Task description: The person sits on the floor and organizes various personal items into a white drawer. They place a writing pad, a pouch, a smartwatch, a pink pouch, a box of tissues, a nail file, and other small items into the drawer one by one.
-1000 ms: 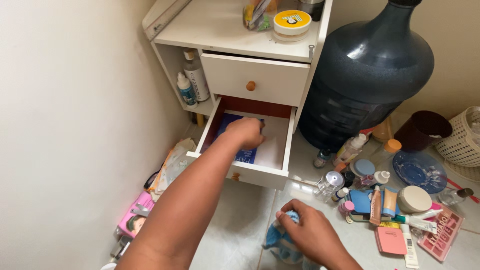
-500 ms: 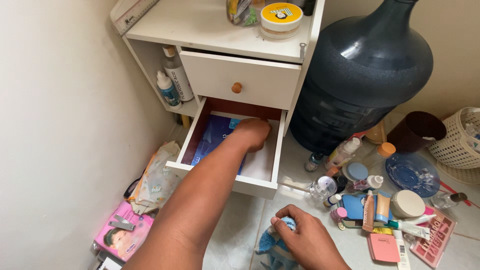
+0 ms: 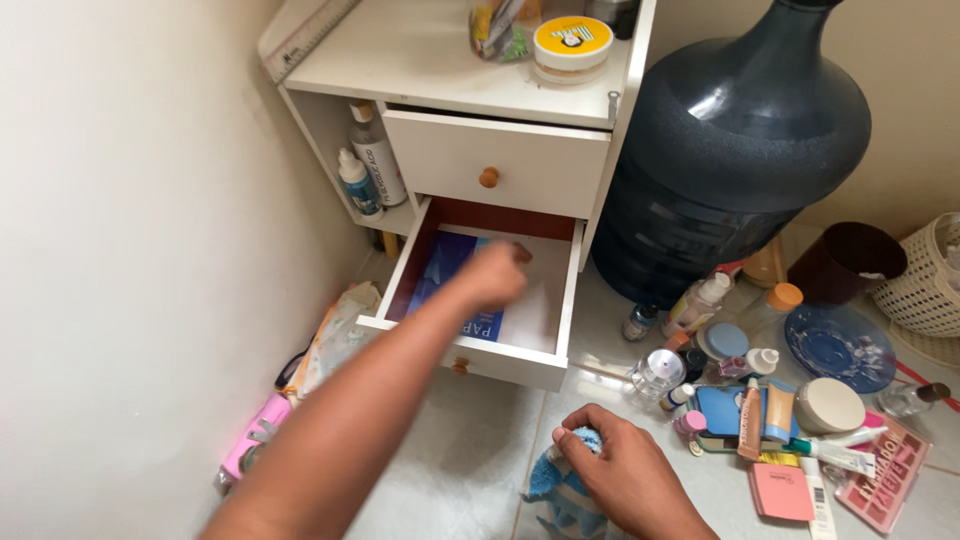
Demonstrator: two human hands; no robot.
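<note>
My left hand (image 3: 497, 274) is over the open lower drawer (image 3: 470, 355) of a small white cabinet (image 3: 420, 60), fingers curled, blurred by motion; whether it holds anything I cannot tell. A blue booklet (image 3: 450, 280) lies flat in the drawer under the hand. Down on the tiled floor my right hand (image 3: 620, 470) grips a blue cloth (image 3: 555, 495). The upper drawer (image 3: 490, 160) with its round wooden knob is nearly closed.
A large dark water jug (image 3: 740, 150) stands right of the cabinet. Several cosmetics, tubes and bottles (image 3: 770, 410) lie scattered on the floor at the right, with a blue plate (image 3: 840, 345), a dark cup (image 3: 845, 262) and a white basket (image 3: 925, 275). Bags (image 3: 330, 340) lie by the left wall.
My left hand has lifted slightly and drawn back from deep inside the drawer toward its middle. The view has moved closer to the cabinet. My right hand stays on the blue cloth.
</note>
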